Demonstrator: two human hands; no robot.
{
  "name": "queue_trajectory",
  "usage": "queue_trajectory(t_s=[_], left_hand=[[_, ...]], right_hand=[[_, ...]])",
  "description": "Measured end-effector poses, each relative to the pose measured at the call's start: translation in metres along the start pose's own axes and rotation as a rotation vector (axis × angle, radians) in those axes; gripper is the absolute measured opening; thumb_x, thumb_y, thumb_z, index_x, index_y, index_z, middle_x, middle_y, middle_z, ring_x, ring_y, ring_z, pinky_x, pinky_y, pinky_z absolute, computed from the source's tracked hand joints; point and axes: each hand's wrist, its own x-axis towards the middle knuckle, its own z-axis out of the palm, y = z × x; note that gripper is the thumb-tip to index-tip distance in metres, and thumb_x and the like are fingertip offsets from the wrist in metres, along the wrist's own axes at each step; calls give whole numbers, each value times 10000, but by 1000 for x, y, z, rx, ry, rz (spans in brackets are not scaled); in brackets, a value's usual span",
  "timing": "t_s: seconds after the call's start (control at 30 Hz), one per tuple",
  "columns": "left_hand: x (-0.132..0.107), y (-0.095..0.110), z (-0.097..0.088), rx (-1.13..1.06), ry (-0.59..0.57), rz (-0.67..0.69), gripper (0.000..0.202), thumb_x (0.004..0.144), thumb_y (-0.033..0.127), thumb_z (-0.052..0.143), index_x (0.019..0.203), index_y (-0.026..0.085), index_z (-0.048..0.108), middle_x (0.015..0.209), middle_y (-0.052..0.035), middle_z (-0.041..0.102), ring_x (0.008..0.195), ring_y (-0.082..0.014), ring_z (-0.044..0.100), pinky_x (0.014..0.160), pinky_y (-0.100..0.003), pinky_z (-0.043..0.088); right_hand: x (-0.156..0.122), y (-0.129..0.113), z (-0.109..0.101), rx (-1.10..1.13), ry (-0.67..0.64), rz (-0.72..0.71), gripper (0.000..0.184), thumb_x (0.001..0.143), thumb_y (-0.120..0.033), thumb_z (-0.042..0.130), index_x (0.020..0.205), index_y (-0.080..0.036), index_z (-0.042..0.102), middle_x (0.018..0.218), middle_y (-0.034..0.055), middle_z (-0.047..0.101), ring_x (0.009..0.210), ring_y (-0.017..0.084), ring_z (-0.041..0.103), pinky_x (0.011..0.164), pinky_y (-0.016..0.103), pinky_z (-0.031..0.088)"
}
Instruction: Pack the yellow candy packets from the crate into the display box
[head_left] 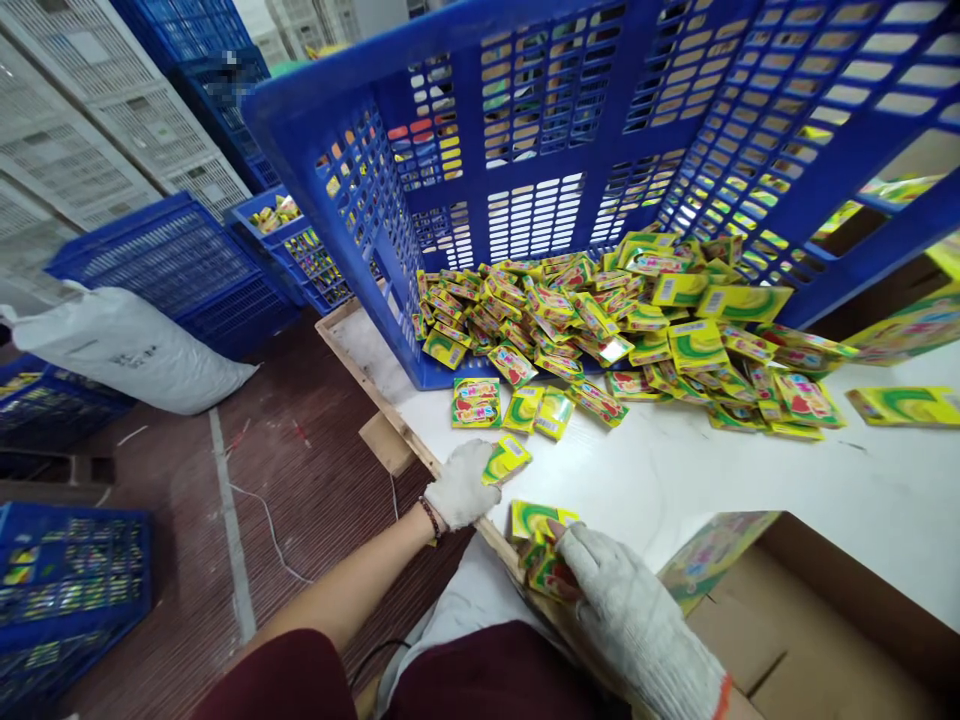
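Both my hands wear white knit gloves. My left hand (463, 485) is closed on one small yellow-green packet (506, 458) at the near left edge of the white table (750, 480). My right hand (630, 610) grips a small stack of the same packets (541, 550) near the table's front edge. A large heap of yellow packets (615, 320) spills out of a tipped blue plastic crate (525, 120) onto the table. A few loose packets (517, 405) lie between the heap and my left hand.
An open cardboard box (825, 630) sits at the lower right. Blue crates (172, 270) with packets stand on the floor at left, with a white sack (127, 345) leaning against them. White crates are stacked far left. One larger yellow packet (904, 405) lies at the right.
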Motion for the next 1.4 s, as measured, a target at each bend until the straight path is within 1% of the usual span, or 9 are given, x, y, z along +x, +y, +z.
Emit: queue_trajectory(t_s=[0.17, 0.37, 0.5, 0.63, 0.73, 0.9, 1.03, 1.23, 1.4], left_hand=[[4, 11, 5, -134, -211, 215, 229, 909, 347, 524, 983, 215, 696, 941, -25, 713, 889, -195, 647, 827, -275, 508], [16, 6, 5, -345, -106, 68, 389, 980, 413, 375, 1093, 167, 655, 1015, -74, 720, 899, -220, 647, 833, -340, 517], [13, 9, -6, -424, -86, 64, 433, 1001, 444, 343, 1126, 154, 641, 1071, -79, 716, 940, -215, 646, 845, -325, 518], [-9, 31, -13, -505, -335, 334, 394, 973, 467, 457, 1131, 171, 663, 1040, -43, 722, 908, -186, 648, 819, -270, 509], [-21, 43, -6, -384, -481, 506, 356, 1000, 393, 411, 1001, 168, 687, 920, -41, 702, 830, -167, 631, 792, -258, 502], [-15, 32, 21, 97, -209, 437, 385, 862, 404, 626, 1150, 150, 651, 1171, -150, 608, 1025, -287, 591, 902, -412, 496], [-1, 20, 29, 114, -181, 405, 457, 803, 361, 678, 1205, 148, 630, 1128, -142, 606, 993, -277, 584, 861, -395, 500], [21, 19, 15, -27, -342, 506, 108, 861, 284, 644, 867, 215, 727, 812, 31, 687, 766, -123, 617, 740, -208, 492], [40, 0, -12, 50, -26, 268, 231, 930, 206, 497, 1044, 227, 696, 1097, -57, 684, 1030, -208, 612, 951, -342, 487]], right_hand=[[9, -1, 11, -86, 7, -10, 566, 651, -2, 519, 1172, -177, 654, 1098, 126, 688, 963, 272, 646, 816, 387, 563], [6, -5, 11, -184, 11, 19, 536, 707, 13, 523, 1196, -176, 635, 1045, 118, 687, 857, 254, 641, 748, 381, 541], [-2, -13, 6, -146, 112, -5, 362, 705, 4, 541, 979, -204, 654, 943, 95, 703, 802, 232, 627, 719, 346, 514], [-5, -27, -14, -113, 193, 34, 393, 619, -48, 587, 964, -230, 634, 1268, 136, 655, 1179, 343, 554, 961, 494, 457], [-11, -30, -26, -56, 85, -12, 598, 494, -51, 562, 1065, -213, 636, 1238, 124, 673, 1153, 330, 577, 960, 474, 481], [-28, -25, -27, -147, 62, 2, 562, 527, -34, 540, 1044, -224, 653, 1059, 84, 727, 912, 254, 659, 793, 387, 545], [-26, -20, -28, -237, 26, -44, 574, 666, -7, 551, 1188, -234, 627, 973, 69, 729, 814, 222, 657, 715, 343, 537], [1, -13, -10, -182, 125, -24, 685, 618, -81, 595, 1291, -210, 587, 1311, 148, 645, 1169, 329, 589, 920, 466, 509], [11, -3, 7, -60, 11, 60, 812, 609, -78, 591, 1413, -161, 511, 1261, 142, 648, 1187, 301, 571, 958, 415, 520]])
